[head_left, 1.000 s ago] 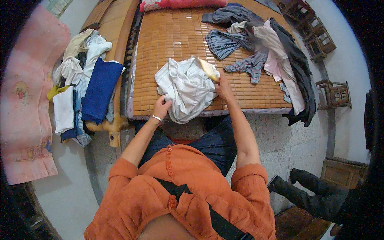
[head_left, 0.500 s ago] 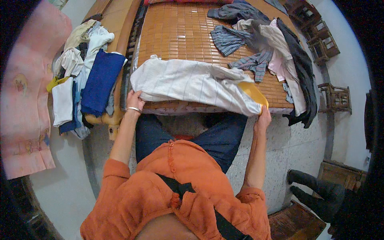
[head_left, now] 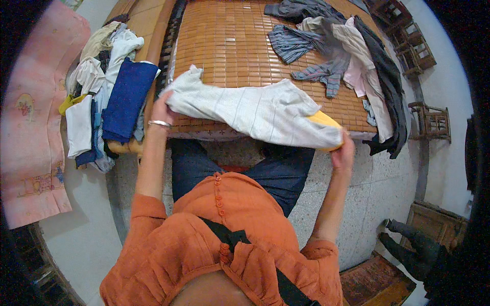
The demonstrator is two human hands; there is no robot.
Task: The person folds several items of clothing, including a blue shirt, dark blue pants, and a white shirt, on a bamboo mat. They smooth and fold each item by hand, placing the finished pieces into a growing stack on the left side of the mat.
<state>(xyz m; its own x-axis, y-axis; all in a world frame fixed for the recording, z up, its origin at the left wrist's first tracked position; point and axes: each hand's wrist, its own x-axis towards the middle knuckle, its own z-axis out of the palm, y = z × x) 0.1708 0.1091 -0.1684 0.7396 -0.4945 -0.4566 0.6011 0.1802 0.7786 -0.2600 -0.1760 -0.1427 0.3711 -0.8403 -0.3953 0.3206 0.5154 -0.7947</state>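
A pale grey-white garment (head_left: 245, 109) with faint stripes stretches between my two hands over the near edge of the bed. Yellow cloth (head_left: 324, 120) shows at its right end. My left hand (head_left: 162, 109), with a silver bangle at the wrist, grips the left end. On the other side my right hand (head_left: 344, 152) is closed on the right end, by the yellow part. Whether this is a shirt or trousers I cannot make out. Under the garment lies a brown tiled bamboo mat (head_left: 229, 46).
At the left sits a clothes pile with a folded dark blue cloth (head_left: 130, 99) and a white folded piece (head_left: 80, 130). Loose striped and dark clothes (head_left: 380, 76) lie at the right. Wooden chairs (head_left: 434, 121) line the right wall. Someone's dark-trousered legs (head_left: 416, 250) show at lower right.
My left hand has risen a little with the garment's left end. The right hand has moved slightly outward, and the cloth is pulled and lifted between them. The other person's legs shifted.
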